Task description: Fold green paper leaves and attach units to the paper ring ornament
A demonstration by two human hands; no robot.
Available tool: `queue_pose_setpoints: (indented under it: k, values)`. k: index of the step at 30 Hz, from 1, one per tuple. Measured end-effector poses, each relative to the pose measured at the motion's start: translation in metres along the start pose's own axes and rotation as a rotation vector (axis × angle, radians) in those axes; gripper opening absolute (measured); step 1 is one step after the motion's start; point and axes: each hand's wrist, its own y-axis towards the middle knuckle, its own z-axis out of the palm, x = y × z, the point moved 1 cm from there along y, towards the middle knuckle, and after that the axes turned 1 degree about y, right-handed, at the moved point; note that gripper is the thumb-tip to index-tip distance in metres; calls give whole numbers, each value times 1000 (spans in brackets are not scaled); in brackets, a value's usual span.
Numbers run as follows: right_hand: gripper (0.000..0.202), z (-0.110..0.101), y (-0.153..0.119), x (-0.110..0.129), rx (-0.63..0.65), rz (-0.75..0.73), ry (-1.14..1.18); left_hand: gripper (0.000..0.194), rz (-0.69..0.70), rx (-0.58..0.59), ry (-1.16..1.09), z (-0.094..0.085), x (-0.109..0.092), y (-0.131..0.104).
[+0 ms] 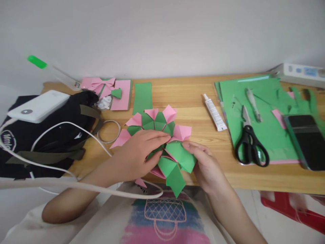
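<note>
A folded paper flower (154,121) in pink and green lies at the table's front edge, below the middle of the view. Across its centre rests my left hand (146,152), fingers pointing right and partly over the folds. My right hand (203,159) pinches the flower's right side, thumb and fingers on a green folded piece (180,154). Another green piece (176,181) juts toward my body. Parts of the flower's middle are hidden under my left fingers.
Right of the flower are a glue tube (215,113), green sheets (228,89), black scissors (251,145) and a phone (306,140). At left, a power bank (39,105) sits on a black bag (68,135); its white cable (101,188) crosses my left forearm.
</note>
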Motion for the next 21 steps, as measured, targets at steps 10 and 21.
queue_pose_setpoints:
  k: [10, 21]
  values:
    - [20, -4, 4, -1, -47, 14, 14, 38, -84, 71, -274, 6, 0, 2]
    - [14, -6, 5, 2, -38, -14, -42, 49, -32, 59, -262, 9, -3, 5]
